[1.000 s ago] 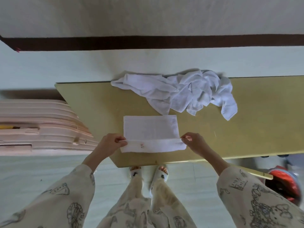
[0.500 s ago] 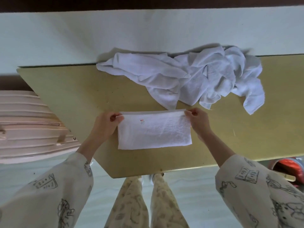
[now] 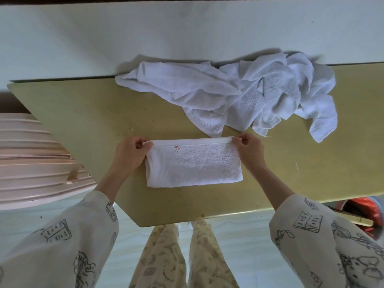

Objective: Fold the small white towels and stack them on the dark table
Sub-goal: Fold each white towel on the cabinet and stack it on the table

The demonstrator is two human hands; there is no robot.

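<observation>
A small white towel (image 3: 194, 164), folded in half into a flat rectangle, lies on the yellowish table (image 3: 87, 121) in front of me. A small red tag shows near its far edge. My left hand (image 3: 131, 152) pinches the far left corner of the towel. At the far right corner my right hand (image 3: 248, 148) pinches it too. A crumpled heap of white towels (image 3: 245, 96) lies at the far side of the table, just beyond the folded one.
A pink ribbed case (image 3: 35, 161) stands left of the table. Something red and shiny (image 3: 365, 213) sits under the table's right end. A pale wall runs behind the table. My legs stand on the pale floor (image 3: 31, 217) below the near edge.
Both hands carried the towel's near edge over to the far edge, folding it in half. They still pinch the far corners. The view moved closer to the table.
</observation>
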